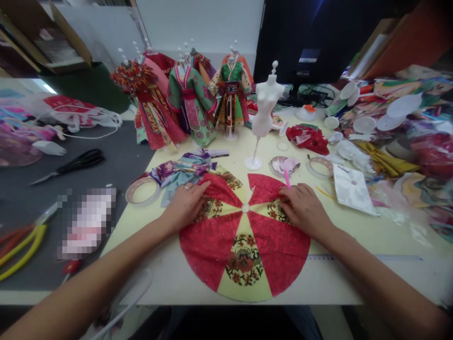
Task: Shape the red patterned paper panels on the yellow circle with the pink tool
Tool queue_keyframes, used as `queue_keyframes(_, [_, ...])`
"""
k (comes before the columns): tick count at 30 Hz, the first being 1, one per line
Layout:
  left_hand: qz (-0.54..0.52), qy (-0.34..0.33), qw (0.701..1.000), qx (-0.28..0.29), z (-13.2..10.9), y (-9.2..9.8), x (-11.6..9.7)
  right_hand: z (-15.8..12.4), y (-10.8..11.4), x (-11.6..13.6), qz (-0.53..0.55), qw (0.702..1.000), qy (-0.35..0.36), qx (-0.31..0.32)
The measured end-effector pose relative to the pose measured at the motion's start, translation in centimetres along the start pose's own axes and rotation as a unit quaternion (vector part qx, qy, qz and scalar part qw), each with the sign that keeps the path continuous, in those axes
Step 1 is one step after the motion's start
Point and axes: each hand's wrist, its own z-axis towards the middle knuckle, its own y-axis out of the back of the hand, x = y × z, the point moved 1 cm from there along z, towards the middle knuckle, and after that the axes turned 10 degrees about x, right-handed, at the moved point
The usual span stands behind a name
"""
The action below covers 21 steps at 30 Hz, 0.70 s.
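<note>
A round red and yellow cloth piece (244,245), cut like a fan with a gap at the top, lies flat on the pale yellow table (354,231) in front of me. My left hand (186,204) presses down on its upper left edge with fingers flat. My right hand (304,208) rests on its upper right part, fingers curled around a thin pink stick (287,178).
A bare white doll mannequin (264,113) stands behind the cloth, with several dressed doll figures (191,99) to its left. Tape rolls (142,191) lie at both sides, black scissors (76,163) on the grey mat at left, and fabric scraps and plastic discs (392,118) at right.
</note>
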Motion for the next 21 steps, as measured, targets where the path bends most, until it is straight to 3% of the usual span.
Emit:
queue_keyframes(5, [0.03,-0.011,0.999,-0.002,1.9,-0.3,0.5,1.0,-1.3,0.1,0.002,1.0,0.01,-0.019])
queue_keyframes(14, [0.064,-0.071,0.995,-0.034,6.8,-0.5,0.6,1.0,-2.1,-1.7,-0.008,0.993,-0.048,-0.105])
queue_keyframes(21, [0.001,-0.04,0.994,-0.1,6.9,-0.8,0.6,1.5,-1.9,-3.0,0.006,0.979,-0.107,-0.173])
